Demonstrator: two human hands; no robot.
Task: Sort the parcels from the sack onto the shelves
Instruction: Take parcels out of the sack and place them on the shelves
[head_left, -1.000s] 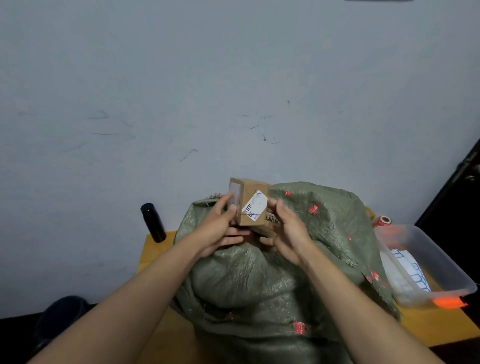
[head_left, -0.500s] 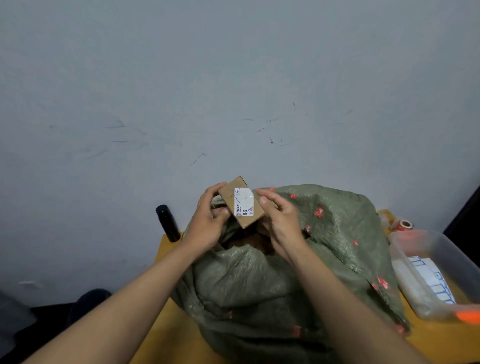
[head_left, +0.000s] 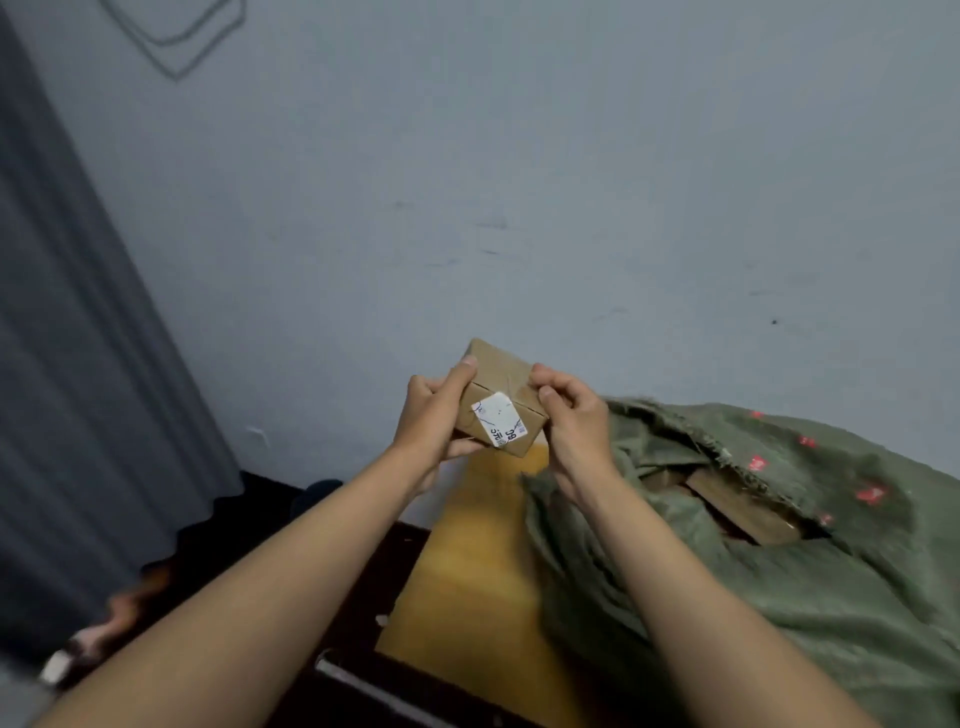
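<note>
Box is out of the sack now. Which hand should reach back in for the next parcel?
Right, probably. The right hand is nearer the sack opening, where another parcel shows; the left hand, on the far side, already grips the small box.

A yellow-orange counter (head_left: 467, 587) runs from the lower middle of the frame up toward the grey wall, its left edge bordered by dark floor (head_left: 311, 525). On it, filling the lower right of the frame, lies a green woven sack (head_left: 779, 597) with red marks, slumped and open at the top; brown cardboard parcels (head_left: 737, 506) show inside its mouth.
</note>
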